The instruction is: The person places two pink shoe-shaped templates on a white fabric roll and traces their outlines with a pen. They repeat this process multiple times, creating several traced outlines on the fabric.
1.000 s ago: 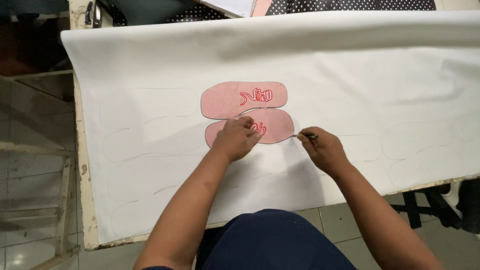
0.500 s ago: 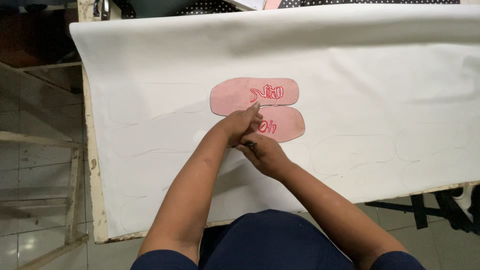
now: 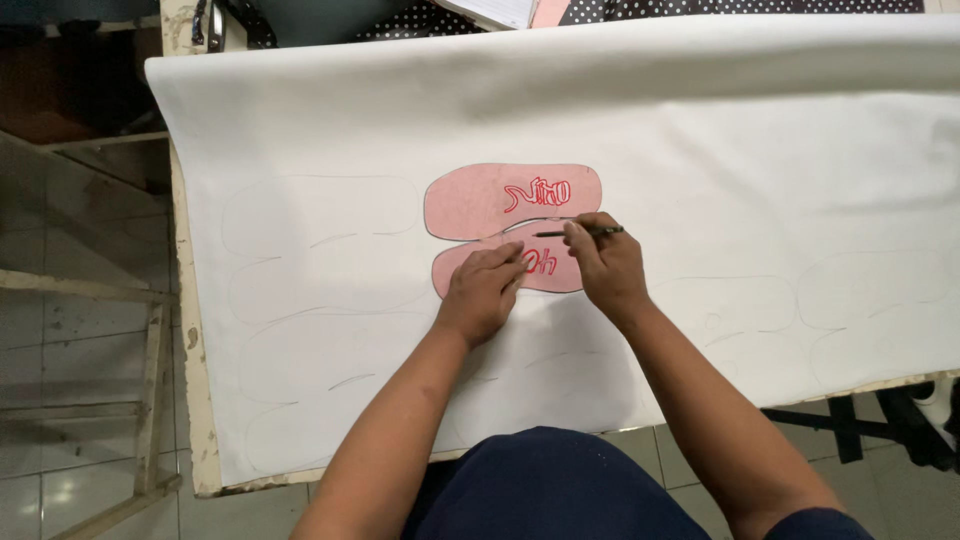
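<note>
Head view, looking down on a wide sheet of white fabric (image 3: pixel 760 150) spread smooth over a worktable (image 3: pixel 185 330) with a chipped, pale edge. Left of the sheet, grey floor tiles (image 3: pixel 60 330) and a wooden frame (image 3: pixel 150 400); beyond its far edge, dark polka-dot cloth (image 3: pixel 420 20) and a corner of paper (image 3: pixel 500 10).

Near the sheet's centre, two pink sole-shaped templates side by side, flat, matte and card-like, with rounded ends. Upper template (image 3: pixel 480 200) lying clear, marked with red handwriting at its right end. Lower template (image 3: pixel 545 270) just below it, edges almost touching, also marked in red, partly covered by both hands.

Faint pencil outlines (image 3: pixel 320 260) of the same sole shape across the sheet, left and right of the templates.

Left hand (image 3: pixel 482 295) pressed flat, fingers spread on the lower template. Right hand (image 3: pixel 605 262) closed around a thin dark pencil (image 3: pixel 580 232), tip at the seam between the two templates.
</note>
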